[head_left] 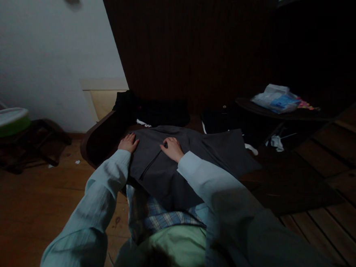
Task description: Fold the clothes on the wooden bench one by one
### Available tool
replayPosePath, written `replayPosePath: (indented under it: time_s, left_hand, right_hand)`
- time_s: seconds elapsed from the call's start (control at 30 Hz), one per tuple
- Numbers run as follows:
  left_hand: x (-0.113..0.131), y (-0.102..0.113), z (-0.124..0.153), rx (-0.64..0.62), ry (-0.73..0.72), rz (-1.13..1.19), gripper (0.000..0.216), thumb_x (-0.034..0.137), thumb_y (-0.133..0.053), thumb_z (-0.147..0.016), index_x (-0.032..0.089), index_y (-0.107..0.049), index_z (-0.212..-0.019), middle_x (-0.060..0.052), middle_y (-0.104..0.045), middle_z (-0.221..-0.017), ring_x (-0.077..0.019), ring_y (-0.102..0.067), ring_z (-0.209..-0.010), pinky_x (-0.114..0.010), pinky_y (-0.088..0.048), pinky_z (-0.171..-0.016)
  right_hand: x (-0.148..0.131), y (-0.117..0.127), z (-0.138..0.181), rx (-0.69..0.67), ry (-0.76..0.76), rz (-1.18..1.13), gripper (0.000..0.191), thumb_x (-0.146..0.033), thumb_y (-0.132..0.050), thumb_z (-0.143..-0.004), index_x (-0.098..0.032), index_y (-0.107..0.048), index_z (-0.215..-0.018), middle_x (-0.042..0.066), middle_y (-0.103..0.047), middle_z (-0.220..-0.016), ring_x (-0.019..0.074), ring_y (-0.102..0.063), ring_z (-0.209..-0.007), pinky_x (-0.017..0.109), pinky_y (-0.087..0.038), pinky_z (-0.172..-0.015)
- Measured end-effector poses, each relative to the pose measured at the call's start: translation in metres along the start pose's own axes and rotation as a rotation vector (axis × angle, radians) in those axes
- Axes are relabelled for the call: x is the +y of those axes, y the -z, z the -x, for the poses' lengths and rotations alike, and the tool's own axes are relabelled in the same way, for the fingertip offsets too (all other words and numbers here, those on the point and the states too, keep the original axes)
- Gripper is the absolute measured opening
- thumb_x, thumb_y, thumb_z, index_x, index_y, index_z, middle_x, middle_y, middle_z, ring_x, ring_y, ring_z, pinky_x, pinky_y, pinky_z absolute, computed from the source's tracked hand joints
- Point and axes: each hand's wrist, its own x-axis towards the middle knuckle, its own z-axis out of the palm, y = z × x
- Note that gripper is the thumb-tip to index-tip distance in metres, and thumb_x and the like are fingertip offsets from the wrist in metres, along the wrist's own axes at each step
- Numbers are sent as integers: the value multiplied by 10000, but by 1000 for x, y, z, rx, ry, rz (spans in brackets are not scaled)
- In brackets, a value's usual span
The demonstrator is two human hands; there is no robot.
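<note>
A dark grey garment (216, 151) lies spread over a dark wooden seat or low bench, with a slit like a pocket opening on its left part. Its near edge hangs down toward my lap. My left hand (129, 143) rests flat on the garment's left end, fingers spread. Near the upper end of the slit is my right hand (172, 149), its fingers bent and the thumb close to the index finger, pinching the cloth. The exact fold between those fingertips is too dark to make out.
Dark cloths (164, 112) lie behind the garment, against a tall dark wooden panel (196, 46). On a shelf at right sits a clear and blue plastic packet (277, 99). A green basin (6, 123) stands on a dark stool at far left. The floor is wooden.
</note>
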Motion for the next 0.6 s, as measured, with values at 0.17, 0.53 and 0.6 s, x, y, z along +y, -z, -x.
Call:
replayPosePath:
  time_s: [0.17,0.53,0.6]
  left_hand:
    - [1,3,3,-14,58,-3,529,377,-292,-864,157,-323,-1345,-83,-290,-1423,-225,-235,-1312,-391,-214,-1045]
    - [-7,13,12,-29,128,-65,519,398,-260,-863,200,-340,-1335,-78,-307,-1416,-243,-259,-1300,-472,-260,-1010]
    - [-14,16,14,-49,165,-112,511,374,-254,-865,181,-348,-1329,-86,-309,-1415,-243,-271,-1294,-467,-274,-1005]
  right_hand:
    - [-2,4,1,14,99,-51,191,-231,-499,-779,-170,-570,-946,87,-579,-1005,206,-484,-977,333,-357,-885]
    - [-3,1,-3,-160,83,210,433,-403,-426,-844,-120,-523,-1157,154,-469,-1286,264,-394,-1178,399,-305,-959]
    - [-4,0,-8,-216,121,228,501,-447,-395,-851,-113,-479,-1216,143,-421,-1334,255,-358,-1221,384,-280,-989]
